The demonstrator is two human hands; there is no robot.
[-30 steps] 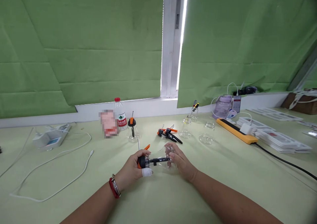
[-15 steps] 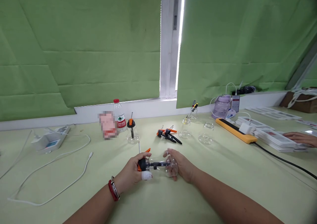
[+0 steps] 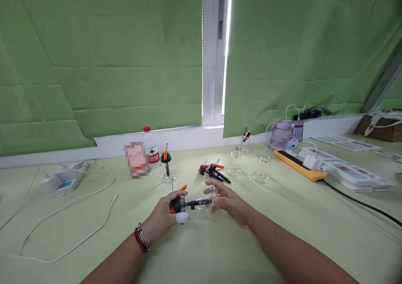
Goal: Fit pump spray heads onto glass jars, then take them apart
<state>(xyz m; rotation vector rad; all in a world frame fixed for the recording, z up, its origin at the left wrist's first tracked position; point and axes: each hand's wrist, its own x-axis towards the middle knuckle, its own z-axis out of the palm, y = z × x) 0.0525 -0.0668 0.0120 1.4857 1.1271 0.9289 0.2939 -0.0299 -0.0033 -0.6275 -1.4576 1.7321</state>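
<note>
L hand [image 3: 166, 210]: fingers curled round the blk/orange top [image 3: 176, 205] at the neck of a glass bottle [image 3: 202, 195]. R hand [image 3: 234, 202]: fingers part-closed on its base. It lies sideways betw. them, blk rod [image 3: 201, 202] inside; can't tell if it touches the worktop [image 3: 201, 254]. Step in hand: prob. handling/checking the top's fit. Next move prob. needs steady grip, both ends.

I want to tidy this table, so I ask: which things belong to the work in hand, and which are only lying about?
Probably for the work:
held jar
its black-and-orange top
loose tops
capped jar
other clear jars

Probably just lying about:
water bottle
purple jug
phone
orange power strip
</note>
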